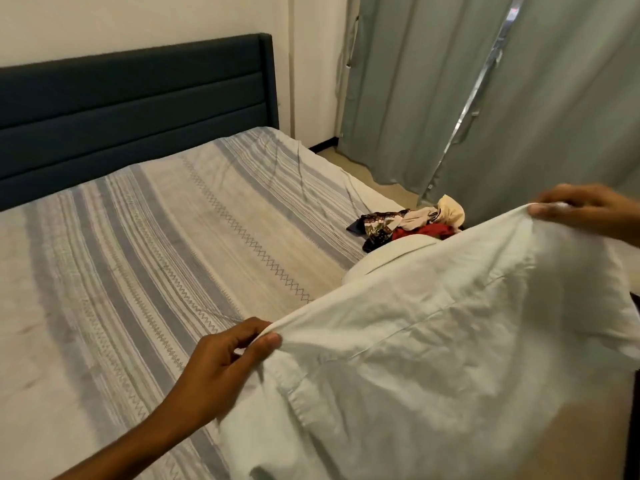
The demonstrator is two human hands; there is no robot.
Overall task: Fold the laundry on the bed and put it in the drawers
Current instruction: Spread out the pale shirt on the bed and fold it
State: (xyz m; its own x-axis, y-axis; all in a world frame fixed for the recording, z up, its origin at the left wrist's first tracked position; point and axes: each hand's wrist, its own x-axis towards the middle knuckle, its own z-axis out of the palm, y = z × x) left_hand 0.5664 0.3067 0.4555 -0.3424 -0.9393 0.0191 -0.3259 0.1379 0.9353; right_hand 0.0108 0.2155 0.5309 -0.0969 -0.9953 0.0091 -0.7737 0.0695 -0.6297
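A white shirt (450,341) is held spread out above the near right corner of the bed (156,254). My left hand (225,358) pinches one shoulder edge of it low in the middle of the view. My right hand (588,209) pinches the other edge at the far right, higher up. The shirt's collar shows near its top fold and the lower part hangs down over the bed's edge. Behind the shirt lies a small pile of laundry (408,225) with dark patterned, red and cream pieces, partly hidden by the shirt.
The bed has a striped grey and cream sheet and a dark blue headboard (138,105) against the wall. Pale green curtains (450,91) hang to the right, with a strip of floor (363,168) between them and the bed.
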